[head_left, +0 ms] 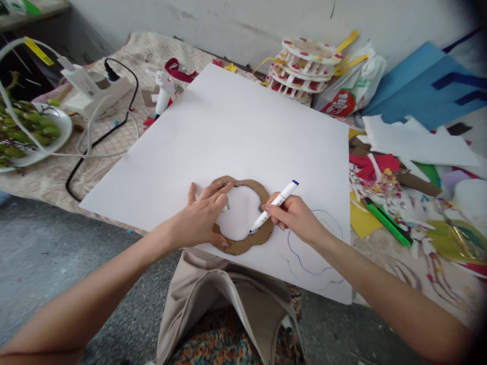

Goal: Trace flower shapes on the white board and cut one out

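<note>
Right hand: here it is, the right hand, fingers clamped round a white marker, its blue end up, its tip down at the ring's lower inner edge.
Left hand: the left hand lies spread across the ring's left side, fingers apart, fingertips up top, thumb on the lower rim, pinning rather than gripping.
Cardboard ring: the scalloped brown cardboard ring sits flat near the close edge of the big white sheet, between both hands.
Ink: blue wavy outlines on the sheet, right there under and beside the right forearm.
Right flank: green utility knife just off the sheet, colourful scraps beyond it.
Far side: a tiered white model with red spots, next to a plastic bag.
Left flank: white glue gun, then a power strip.
</note>
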Demonstrator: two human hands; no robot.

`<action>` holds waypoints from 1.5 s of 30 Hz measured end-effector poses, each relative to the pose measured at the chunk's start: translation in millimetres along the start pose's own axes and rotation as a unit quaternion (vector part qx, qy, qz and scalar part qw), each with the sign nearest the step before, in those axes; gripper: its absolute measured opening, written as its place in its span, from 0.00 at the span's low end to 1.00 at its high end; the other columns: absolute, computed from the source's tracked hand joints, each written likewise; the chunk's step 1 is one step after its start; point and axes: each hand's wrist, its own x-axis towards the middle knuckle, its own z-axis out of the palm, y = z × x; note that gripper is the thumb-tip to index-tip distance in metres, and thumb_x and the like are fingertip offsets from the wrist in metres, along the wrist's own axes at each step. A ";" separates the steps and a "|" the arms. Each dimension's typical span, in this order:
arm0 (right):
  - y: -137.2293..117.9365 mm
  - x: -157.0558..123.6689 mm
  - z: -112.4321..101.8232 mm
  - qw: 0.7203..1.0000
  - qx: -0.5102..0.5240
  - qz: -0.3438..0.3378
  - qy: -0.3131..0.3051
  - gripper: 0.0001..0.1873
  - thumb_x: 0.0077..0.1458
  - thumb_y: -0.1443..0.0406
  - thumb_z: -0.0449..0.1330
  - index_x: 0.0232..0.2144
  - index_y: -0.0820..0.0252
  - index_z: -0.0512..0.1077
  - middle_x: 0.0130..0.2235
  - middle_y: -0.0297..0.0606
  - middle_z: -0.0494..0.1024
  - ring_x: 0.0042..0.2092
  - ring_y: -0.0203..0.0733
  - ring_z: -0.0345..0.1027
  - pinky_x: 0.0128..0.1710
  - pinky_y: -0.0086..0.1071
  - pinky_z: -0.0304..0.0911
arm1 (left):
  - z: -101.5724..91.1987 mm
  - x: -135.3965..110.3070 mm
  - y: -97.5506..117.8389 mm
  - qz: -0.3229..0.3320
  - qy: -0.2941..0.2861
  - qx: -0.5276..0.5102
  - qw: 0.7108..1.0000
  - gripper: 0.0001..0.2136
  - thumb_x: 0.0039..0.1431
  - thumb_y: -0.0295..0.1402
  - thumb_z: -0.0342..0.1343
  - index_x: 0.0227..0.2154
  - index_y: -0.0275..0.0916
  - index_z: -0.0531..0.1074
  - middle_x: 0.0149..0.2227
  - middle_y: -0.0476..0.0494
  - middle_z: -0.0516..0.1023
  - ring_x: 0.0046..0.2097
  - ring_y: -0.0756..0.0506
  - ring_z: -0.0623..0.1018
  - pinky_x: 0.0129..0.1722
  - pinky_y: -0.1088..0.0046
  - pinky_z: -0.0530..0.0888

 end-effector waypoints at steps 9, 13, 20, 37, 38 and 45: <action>-1.8 6.3 -1.2 0.999 -0.026 0.006 -0.036 0.11 0.55 0.59 0.59 0.27 0.60 0.67 0.18 0.27 0.65 0.19 0.29 0.54 0.19 0.27 0.50 | 0.2 0.0 0.3 -0.005 -0.007 -0.003 1.000 0.24 0.43 0.45 0.67 0.36 0.41 0.60 0.69 0.33 0.44 0.69 0.29 0.43 0.57 0.25 0.39; -6.7 8.4 -5.8 0.996 -0.071 0.013 -0.046 0.10 0.54 0.60 0.59 0.26 0.60 0.67 0.18 0.27 0.64 0.20 0.30 0.54 0.20 0.28 0.49 | -0.6 -0.2 0.8 -0.007 -0.006 -0.003 1.000 0.23 0.44 0.44 0.67 0.36 0.41 0.61 0.69 0.33 0.45 0.69 0.29 0.43 0.57 0.25 0.39; -20.6 21.1 -12.7 0.984 -0.166 -0.015 -0.056 0.07 0.51 0.62 0.58 0.25 0.60 0.68 0.20 0.27 0.62 0.23 0.30 0.53 0.22 0.28 0.49 | -0.5 0.9 0.4 -0.009 -0.012 0.004 1.000 0.23 0.44 0.44 0.66 0.35 0.41 0.59 0.70 0.34 0.44 0.69 0.28 0.43 0.57 0.25 0.40; -38.6 31.0 -25.6 0.989 -0.120 -0.086 0.018 0.04 0.51 0.65 0.58 0.27 0.60 0.70 0.19 0.25 0.58 0.21 0.28 0.49 0.20 0.28 0.44 | 0.5 1.5 -0.2 -0.012 -0.014 0.004 1.000 0.24 0.43 0.44 0.67 0.37 0.39 0.61 0.70 0.34 0.44 0.69 0.27 0.42 0.57 0.26 0.39; -37.4 27.0 -25.0 0.992 -0.085 -0.094 0.024 0.04 0.52 0.65 0.59 0.29 0.60 0.71 0.18 0.25 0.57 0.20 0.28 0.48 0.19 0.27 0.44 | 0.7 1.4 -0.5 -0.011 -0.012 0.002 1.000 0.25 0.43 0.45 0.67 0.37 0.39 0.61 0.70 0.34 0.44 0.69 0.27 0.42 0.57 0.26 0.39; -22.5 -4.2 1.1 0.995 0.043 -0.051 -0.075 0.09 0.55 0.61 0.62 0.33 0.61 0.69 0.22 0.29 0.70 0.21 0.29 0.63 0.20 0.24 0.59 | 2.8 1.3 -3.2 -0.009 -0.012 0.007 1.000 0.25 0.42 0.46 0.67 0.36 0.41 0.60 0.70 0.33 0.44 0.69 0.27 0.43 0.57 0.25 0.40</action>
